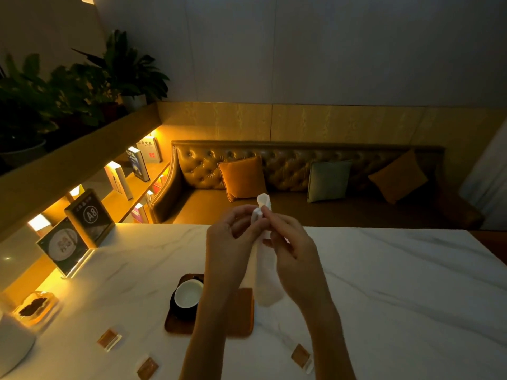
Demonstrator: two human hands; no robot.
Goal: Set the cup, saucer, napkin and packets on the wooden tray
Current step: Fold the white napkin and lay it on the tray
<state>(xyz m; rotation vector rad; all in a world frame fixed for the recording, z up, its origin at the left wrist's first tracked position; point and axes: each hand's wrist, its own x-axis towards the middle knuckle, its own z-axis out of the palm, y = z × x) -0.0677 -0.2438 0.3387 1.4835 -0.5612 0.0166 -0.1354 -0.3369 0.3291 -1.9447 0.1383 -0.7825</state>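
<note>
A white napkin (266,272) hangs in the air above the table, pinched near its top by both my left hand (230,242) and my right hand (290,242). Below my left forearm lies the wooden tray (241,314). A white-lined cup (188,294) stands on a dark saucer (178,311) at the tray's left end. Three small brown packets lie on the marble table: one (108,338) at the left, one (147,368) near the front edge, one (301,355) to the right of my right forearm.
Acrylic sign stands (64,246) and an A8 table sign (90,215) stand at the table's back left. A small dish (35,309) and a white rounded object (13,344) are at the left edge. A tufted sofa with cushions (301,174) lies beyond the table.
</note>
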